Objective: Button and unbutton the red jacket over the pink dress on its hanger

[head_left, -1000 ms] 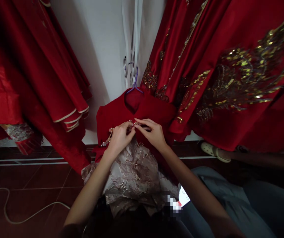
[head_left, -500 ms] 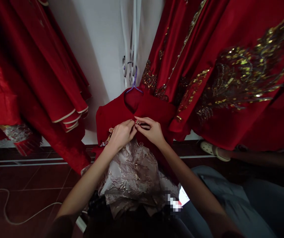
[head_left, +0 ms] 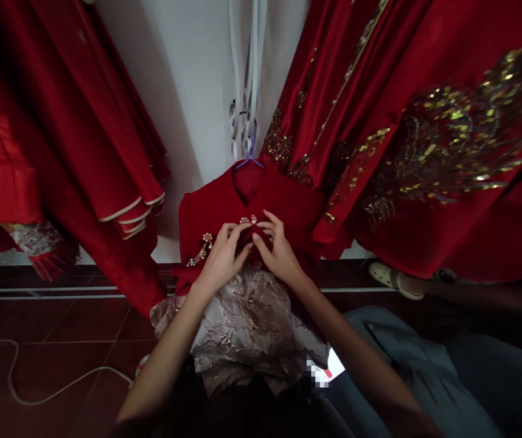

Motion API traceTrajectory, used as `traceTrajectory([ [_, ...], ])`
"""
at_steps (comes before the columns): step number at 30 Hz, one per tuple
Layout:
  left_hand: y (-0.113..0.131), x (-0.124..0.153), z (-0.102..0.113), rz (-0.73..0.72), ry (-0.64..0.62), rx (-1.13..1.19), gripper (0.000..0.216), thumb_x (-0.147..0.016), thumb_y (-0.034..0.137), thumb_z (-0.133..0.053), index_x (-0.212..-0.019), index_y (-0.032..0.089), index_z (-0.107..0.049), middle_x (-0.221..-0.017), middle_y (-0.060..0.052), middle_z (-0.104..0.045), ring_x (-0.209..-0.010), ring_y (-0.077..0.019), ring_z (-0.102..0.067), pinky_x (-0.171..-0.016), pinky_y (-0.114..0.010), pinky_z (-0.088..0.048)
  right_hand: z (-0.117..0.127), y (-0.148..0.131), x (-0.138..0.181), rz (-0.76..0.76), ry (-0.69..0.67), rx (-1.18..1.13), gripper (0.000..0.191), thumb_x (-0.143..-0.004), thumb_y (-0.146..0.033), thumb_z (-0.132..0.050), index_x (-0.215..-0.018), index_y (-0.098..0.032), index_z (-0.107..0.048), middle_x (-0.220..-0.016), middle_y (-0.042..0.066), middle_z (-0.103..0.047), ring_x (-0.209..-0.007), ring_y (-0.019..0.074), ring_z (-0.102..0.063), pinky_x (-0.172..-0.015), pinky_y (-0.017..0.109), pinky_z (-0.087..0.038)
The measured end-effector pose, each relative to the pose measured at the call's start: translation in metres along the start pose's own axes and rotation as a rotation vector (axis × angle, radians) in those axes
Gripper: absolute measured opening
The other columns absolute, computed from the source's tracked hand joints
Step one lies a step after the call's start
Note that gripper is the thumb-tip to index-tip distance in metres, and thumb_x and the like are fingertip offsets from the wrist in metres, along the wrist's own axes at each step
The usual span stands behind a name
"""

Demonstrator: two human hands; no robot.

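Hands on the front of a small red dress.

My left hand (head_left: 222, 258) and right hand (head_left: 278, 252) meet at the chest of the red dress (head_left: 206, 213), fingers curled narrow and pinching the cloth just below a small beaded clasp (head_left: 248, 220); whether I grip the clasp itself I cannot tell. The dress hangs on a purple hanger (head_left: 249, 152) against the white wall (head_left: 188, 91), with a second beaded ornament (head_left: 201, 248) beside my left hand and a pale embroidered skirt (head_left: 247, 328) beneath my wrists. Plain red gowns (head_left: 60, 121) hang at left, a gold-sequinned red gown (head_left: 425, 134) at right. A white cable (head_left: 37, 398) lies on the dark tiled floor (head_left: 60, 328).
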State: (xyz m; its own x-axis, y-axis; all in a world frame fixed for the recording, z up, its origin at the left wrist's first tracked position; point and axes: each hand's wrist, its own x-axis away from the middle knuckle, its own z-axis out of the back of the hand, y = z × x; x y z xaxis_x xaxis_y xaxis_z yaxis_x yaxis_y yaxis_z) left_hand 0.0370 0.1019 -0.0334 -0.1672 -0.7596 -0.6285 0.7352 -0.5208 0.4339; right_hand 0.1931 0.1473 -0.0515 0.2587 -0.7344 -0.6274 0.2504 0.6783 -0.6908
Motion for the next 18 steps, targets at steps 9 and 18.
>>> traceTrajectory([
  [9,-0.041,0.090,0.036,0.449,0.017,-0.238,0.021,-0.085,0.029,-0.050,-0.103,0.021,-0.058,-0.093,-0.007,-0.063,-0.083,-0.0210,-0.061,-0.072,-0.031,-0.047,0.018,0.051,0.080,0.119,-0.084,0.609,0.071,-0.080,-0.015,-0.050,-0.144,-0.026,-0.021,-0.144,0.012,-0.029,-0.122,0.0268,-0.045,-0.085,0.042,-0.054],
  [18,0.040,0.063,0.064,0.429,-0.062,0.259,0.019,-0.089,0.032,-0.041,-0.105,0.021,-0.045,-0.074,0.002,-0.059,-0.062,-0.0109,-0.056,-0.060,-0.021,-0.044,0.012,0.063,0.074,0.121,-0.124,0.599,0.075,-0.076,-0.009,-0.048,-0.143,-0.024,-0.021,-0.146,0.013,-0.024,-0.127,0.0278,-0.040,-0.078,0.039,-0.057],
])
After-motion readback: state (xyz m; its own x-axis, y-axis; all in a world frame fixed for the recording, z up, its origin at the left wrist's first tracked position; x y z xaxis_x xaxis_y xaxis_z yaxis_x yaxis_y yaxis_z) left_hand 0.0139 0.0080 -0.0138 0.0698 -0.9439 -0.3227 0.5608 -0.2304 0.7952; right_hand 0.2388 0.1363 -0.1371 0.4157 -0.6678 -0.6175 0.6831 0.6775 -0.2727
